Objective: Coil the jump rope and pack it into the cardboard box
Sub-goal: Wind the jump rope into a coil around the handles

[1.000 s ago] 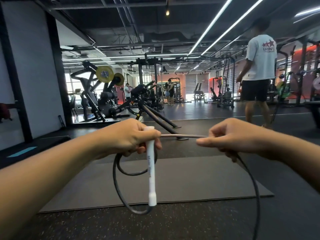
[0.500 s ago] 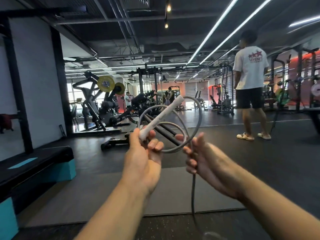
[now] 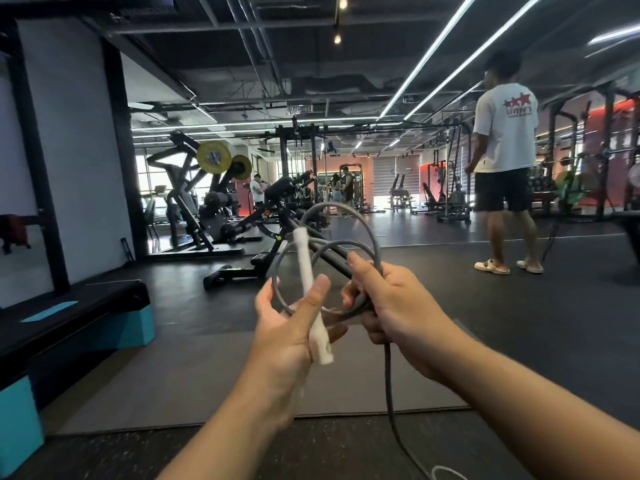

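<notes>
At the far left of the frame a black step box (image 3: pixel 79 317) with teal sides is sitting on the dark floor (image 3: pixel 519 323), next to a white wall. A little to the right, in the upper middle left, a big gym machine (image 3: pixel 204 202) with yellow weight plates is standing in the back. In the lower middle, a grey mat (image 3: pixel 194 379) is lying flat on the floor under both arms. The left hand (image 3: pixel 287 327) is reaching up from the bottom middle, and its thumb and fingers are pinching the white handle (image 3: pixel 310 296) of the jump rope (image 3: pixel 349 258). The handle is pointing up and a bit to the left. The grey rope is making a few round loops just above and between the two hands, in the middle of the frame. The right hand (image 3: pixel 391 306) is just beside the left one, and its fingers are curling tight around the bunched loops. One loose piece of rope is hanging down from the right hand to the floor at the bottom of the frame. At the upper right, a person in a white shirt (image 3: pixel 504 133) and black shorts is standing on the floor, well apart from the hands.
</notes>
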Demonstrator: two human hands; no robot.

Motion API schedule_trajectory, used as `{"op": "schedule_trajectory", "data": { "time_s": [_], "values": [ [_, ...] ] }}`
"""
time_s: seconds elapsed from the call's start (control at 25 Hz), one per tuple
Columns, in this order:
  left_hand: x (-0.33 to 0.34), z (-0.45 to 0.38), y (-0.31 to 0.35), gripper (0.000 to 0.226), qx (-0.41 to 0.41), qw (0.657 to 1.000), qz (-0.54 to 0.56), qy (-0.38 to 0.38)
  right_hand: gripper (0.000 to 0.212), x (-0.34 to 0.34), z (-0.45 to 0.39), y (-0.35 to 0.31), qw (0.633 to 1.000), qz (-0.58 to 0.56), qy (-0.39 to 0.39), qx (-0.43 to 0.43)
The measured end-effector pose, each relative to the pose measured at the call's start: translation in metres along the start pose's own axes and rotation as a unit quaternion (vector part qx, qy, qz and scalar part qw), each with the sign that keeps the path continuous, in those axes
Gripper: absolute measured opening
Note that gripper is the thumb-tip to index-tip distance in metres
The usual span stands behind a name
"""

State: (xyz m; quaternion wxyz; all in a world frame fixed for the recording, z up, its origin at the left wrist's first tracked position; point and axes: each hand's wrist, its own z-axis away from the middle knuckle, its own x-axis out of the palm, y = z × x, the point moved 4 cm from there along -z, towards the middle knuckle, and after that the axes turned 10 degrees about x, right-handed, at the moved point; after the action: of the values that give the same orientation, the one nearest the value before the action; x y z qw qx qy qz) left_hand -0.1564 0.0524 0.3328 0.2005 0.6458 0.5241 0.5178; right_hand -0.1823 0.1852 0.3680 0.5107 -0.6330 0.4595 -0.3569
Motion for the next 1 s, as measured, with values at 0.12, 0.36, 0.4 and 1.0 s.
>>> {"op": "schedule_trajectory", "data": {
  "time_s": [0.12, 0.36, 0.4, 1.0],
  "values": [
    [-0.007, -0.006, 0.019, 0.096, 0.062, 0.976, -0.210, 0.006, 0.040, -0.001, 0.001, -0.003, 0.998, 0.040, -0.055, 0.019],
    [0.000, -0.036, 0.056, 0.037, 0.038, 0.866, -0.390, -0.309, 0.040, -0.010, 0.012, -0.009, 0.945, 0.281, -0.161, 0.039],
    [0.004, -0.037, 0.060, 0.020, -0.007, 0.856, -0.387, -0.343, 0.040, -0.011, 0.011, -0.011, 0.942, 0.290, -0.162, 0.037],
    [0.023, -0.042, 0.065, 0.059, -0.032, 0.810, -0.460, -0.362, 0.042, -0.035, 0.015, -0.003, 0.954, 0.274, -0.122, 0.001]
  ]
}}
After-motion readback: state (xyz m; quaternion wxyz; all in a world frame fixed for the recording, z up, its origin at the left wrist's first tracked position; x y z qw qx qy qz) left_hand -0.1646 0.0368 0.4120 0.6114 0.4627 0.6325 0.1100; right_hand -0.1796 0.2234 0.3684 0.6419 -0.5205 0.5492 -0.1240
